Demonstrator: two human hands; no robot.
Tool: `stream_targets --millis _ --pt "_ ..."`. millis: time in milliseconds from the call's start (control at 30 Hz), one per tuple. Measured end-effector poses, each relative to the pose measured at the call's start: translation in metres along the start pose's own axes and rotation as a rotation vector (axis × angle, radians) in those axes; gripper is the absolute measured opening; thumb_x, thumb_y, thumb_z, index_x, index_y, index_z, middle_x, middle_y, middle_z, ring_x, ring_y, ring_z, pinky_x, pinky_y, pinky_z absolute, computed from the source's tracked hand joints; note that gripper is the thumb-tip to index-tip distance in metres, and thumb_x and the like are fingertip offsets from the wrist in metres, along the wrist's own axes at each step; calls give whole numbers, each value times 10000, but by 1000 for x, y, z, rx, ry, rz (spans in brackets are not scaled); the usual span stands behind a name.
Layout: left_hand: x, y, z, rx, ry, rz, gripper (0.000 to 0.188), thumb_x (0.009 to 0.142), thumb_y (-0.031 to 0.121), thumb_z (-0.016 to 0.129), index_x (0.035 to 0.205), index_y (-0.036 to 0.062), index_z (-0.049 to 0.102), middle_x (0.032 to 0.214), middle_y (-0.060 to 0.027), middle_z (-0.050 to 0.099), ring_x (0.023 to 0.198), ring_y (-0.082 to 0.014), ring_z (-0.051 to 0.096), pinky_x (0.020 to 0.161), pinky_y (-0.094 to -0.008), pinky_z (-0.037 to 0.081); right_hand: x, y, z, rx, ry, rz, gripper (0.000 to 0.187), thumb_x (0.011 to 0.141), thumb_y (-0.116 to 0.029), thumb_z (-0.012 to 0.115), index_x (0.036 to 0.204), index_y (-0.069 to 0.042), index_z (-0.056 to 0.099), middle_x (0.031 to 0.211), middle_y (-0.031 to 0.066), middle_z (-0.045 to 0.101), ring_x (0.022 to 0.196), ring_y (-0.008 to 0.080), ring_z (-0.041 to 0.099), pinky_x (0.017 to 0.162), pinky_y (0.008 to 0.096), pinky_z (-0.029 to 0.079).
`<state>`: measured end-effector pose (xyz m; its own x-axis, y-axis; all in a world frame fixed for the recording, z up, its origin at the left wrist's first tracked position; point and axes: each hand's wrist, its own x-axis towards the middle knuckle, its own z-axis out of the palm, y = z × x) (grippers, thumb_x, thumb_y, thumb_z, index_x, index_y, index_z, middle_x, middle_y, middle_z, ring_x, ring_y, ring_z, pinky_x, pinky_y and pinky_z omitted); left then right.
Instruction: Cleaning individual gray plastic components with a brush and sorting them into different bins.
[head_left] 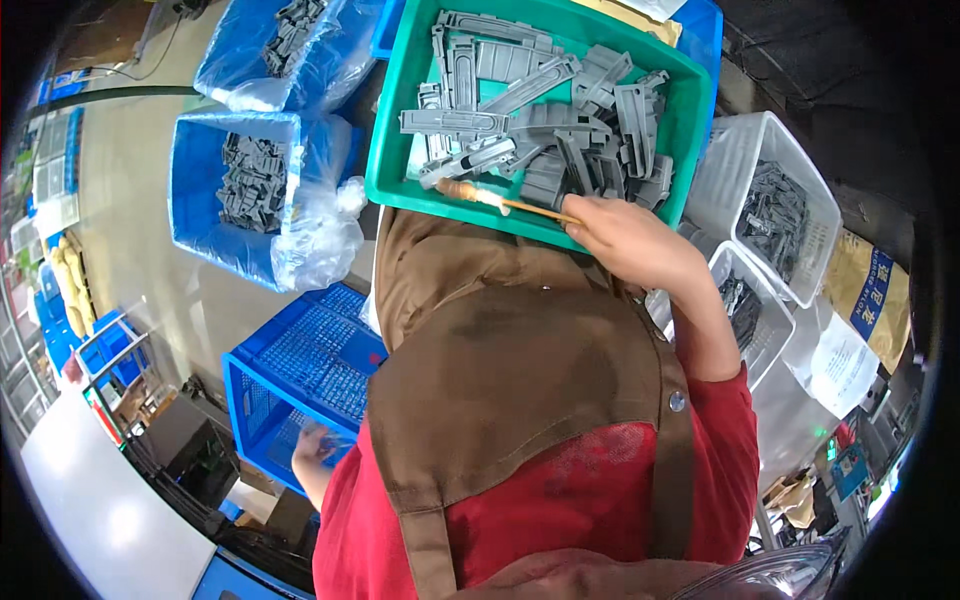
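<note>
A thin brush-like stick (508, 204) is gripped by the right hand (628, 240) above the near rim of the green bin (690, 130), its head close to the grey plastic parts (560, 118); whether anything is held by the left hand (312, 443), beside the blue crate (300, 345), cannot be told; the stick should prove light and slightly springy, best taken by its bare shaft; the parts seem light and rigid.

Green tray (393, 110) smooth plastic; grey parts (455, 122) matt, plastic-looking; thin stick (540, 210) wood-like; brown apron (520, 370) matt cloth
</note>
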<state>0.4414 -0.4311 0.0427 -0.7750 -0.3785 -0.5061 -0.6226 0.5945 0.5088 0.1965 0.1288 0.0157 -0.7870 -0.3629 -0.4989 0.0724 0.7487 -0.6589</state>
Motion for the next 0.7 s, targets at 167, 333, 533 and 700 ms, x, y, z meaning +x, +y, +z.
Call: stream_targets --millis 167,333,533,700 --pt "122 -109 -26 174 -130 -969 329 830 201 514 1132 76 547 1043 -155 596 841 -303 585 719 -482 497 -15 -1 -15 256 192 -253 150 837 -161 589 850 -28 522 751 70 515 588 192 469 539 279 366" --pt "204 99 -40 867 425 78 244 871 156 503 961 -49 600 909 -273 618 859 -340 627 752 -415 490 -27 -7 -32 812 417 -55 146 781 -17 629 849 -44 502 841 -4 489 723 69 558 574 173 401" --pt "123 363 116 9 -187 1192 579 721 72 676 1257 24 465 1274 -142 494 1148 -279 492 954 -371 394 4 -69 -40 770 261 -185 87 778 45 588 810 -11 528 908 59 518 840 142 600 727 246 476" --pt "110 328 144 -5 -287 1108 176 825 106 588 982 31 564 788 -170 579 719 -349 569 623 -404 448 26 -100 -23 601 139 -311 96 787 41 586 852 -22 554 1038 87 586 883 148 571 773 256 446"
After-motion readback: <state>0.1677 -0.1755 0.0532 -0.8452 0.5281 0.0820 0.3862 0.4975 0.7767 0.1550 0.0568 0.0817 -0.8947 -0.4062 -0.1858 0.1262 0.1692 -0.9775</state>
